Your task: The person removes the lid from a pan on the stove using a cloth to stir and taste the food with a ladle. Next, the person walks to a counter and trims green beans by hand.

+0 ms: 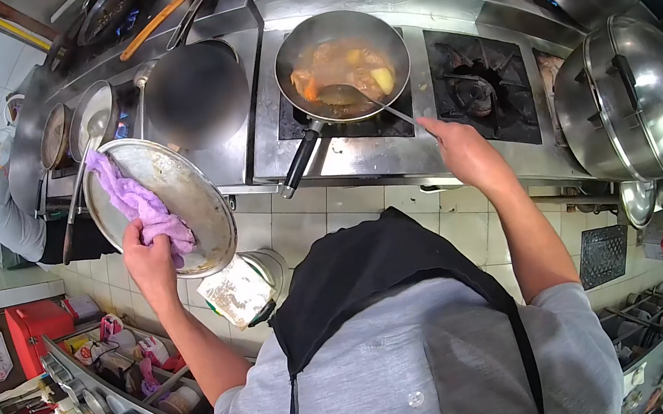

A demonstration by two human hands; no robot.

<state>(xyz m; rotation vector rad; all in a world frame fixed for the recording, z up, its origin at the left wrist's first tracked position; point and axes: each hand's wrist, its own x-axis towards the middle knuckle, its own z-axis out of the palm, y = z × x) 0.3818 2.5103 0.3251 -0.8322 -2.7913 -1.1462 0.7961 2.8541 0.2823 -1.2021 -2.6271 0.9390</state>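
Note:
My left hand [150, 264] is closed on a purple cloth [129, 189] that lies across a large round metal lid [203, 207]. The lid is tilted, its stained face toward me, left of the stove front. My right hand [466, 152] grips the handle of a ladle [393, 111], whose bowl rests in the food inside a deep frying pan [334, 22]. That pan sits on a burner, its black handle [301, 162] pointing toward me. Reddish-brown stew [341, 59] with orange and pale yellow chunks fills its bottom.
A bare burner [475, 88] lies right of the pan, beside a large domed steel pot [628, 101]. To the left is a round dark pan [197, 96]. Pots stand along the back. A white-topped bucket [240, 290] is on the floor. Another person [9, 215] stands far left.

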